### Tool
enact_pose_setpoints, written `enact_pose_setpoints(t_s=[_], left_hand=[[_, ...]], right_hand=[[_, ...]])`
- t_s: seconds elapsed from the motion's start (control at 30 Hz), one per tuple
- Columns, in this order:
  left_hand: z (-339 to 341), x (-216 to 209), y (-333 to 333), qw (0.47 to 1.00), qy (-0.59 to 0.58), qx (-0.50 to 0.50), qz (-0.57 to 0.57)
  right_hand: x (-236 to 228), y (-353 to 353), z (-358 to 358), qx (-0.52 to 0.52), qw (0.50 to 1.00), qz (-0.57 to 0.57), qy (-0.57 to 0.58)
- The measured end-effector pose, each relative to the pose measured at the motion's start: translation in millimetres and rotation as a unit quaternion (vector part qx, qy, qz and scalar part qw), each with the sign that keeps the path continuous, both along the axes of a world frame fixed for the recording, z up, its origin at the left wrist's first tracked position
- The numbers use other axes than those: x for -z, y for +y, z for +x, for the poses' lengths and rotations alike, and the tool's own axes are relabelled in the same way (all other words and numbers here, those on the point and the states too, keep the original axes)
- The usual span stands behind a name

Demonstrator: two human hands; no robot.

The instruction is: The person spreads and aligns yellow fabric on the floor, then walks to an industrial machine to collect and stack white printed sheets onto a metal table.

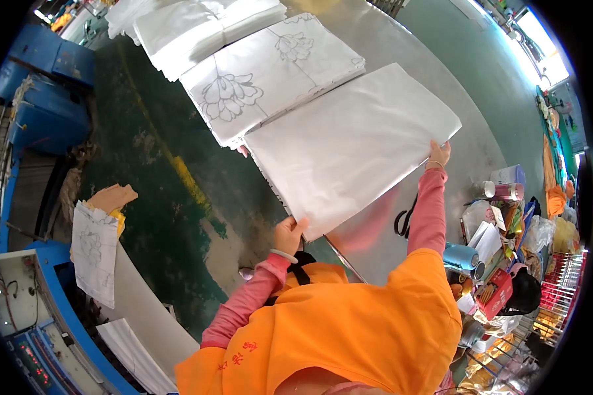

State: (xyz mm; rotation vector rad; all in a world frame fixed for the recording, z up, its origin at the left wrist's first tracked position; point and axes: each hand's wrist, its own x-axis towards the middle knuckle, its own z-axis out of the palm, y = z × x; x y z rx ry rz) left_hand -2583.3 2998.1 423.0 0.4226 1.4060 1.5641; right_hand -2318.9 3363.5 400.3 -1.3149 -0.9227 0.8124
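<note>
A folded white cloth (356, 145) lies across the metal table in front of me. My left hand (288, 234) pinches its near left corner, thumb on top, at the table's edge. Gripping the near right corner, my right hand (439, 153) has its fingers partly hidden by the cloth. Just beyond, a folded white cloth with grey flower outlines (270, 72) borders the plain one. Black-handled scissors (405, 220) rest on the table near my right forearm.
Tied white cloth bundles (197, 29) stand at the far end of the metal table (382, 243). A blue flask (461, 257), a red box (494, 293) and clutter crowd the right. At left are a blue machine (46, 263) and a hanging flowered cloth (93, 253).
</note>
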Motion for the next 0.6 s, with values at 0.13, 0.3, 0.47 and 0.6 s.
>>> enact_pose_setpoints(t_s=[0.13, 0.3, 0.47, 0.6], left_hand=[[3.9, 80.3, -25.0, 0.972, 0.075, 0.065, -0.215], [-6.5, 66.5, -28.2, 0.942, -0.030, 0.250, -0.220], [-45.5, 121.6, -91.4, 0.966, -0.062, 0.095, -0.234], [-81.9, 207.2, -207.4, 0.939, -0.083, -0.099, -0.320]], right_hand=[[38.2, -23.0, -14.3, 0.153, 0.825, -0.341, -0.424], [44.6, -61.1, -39.6, 0.018, 0.661, -0.036, -0.749], [16.4, -219.6, -174.1, -0.419, 0.598, 0.157, -0.665], [3.9, -326.4, -212.7, -0.666, 0.473, 0.277, -0.505]])
